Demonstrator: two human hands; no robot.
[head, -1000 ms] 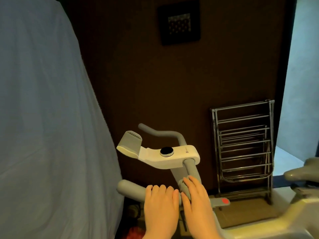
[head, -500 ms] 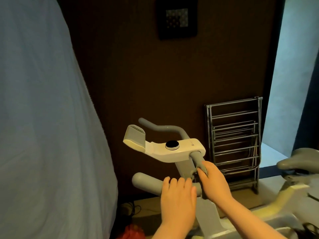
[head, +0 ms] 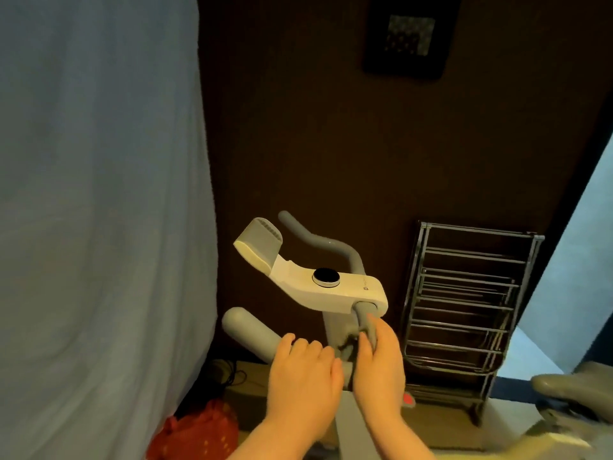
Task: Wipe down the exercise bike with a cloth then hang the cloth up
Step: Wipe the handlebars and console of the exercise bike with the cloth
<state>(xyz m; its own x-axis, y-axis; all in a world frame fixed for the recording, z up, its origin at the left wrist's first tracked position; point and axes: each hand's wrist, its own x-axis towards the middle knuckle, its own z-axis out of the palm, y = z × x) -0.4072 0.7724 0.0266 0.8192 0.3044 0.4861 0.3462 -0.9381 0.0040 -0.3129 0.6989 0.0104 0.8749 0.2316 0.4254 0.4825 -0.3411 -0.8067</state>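
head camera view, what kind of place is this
Probably a room in a home, not a gym. A single exercise bike stands against a dark wall, with a folded metal drying rack leaning beside it, a pale curtain or sheet hanging at the left, and a small framed picture above.

2 hands point(head: 303, 376), 1 exercise bike point(head: 335, 290), 1 drying rack point(head: 464, 313), 1 picture frame point(head: 409, 34)

Bare forearms, left hand point(head: 303, 373), right hand point(head: 381, 363), unsleeved
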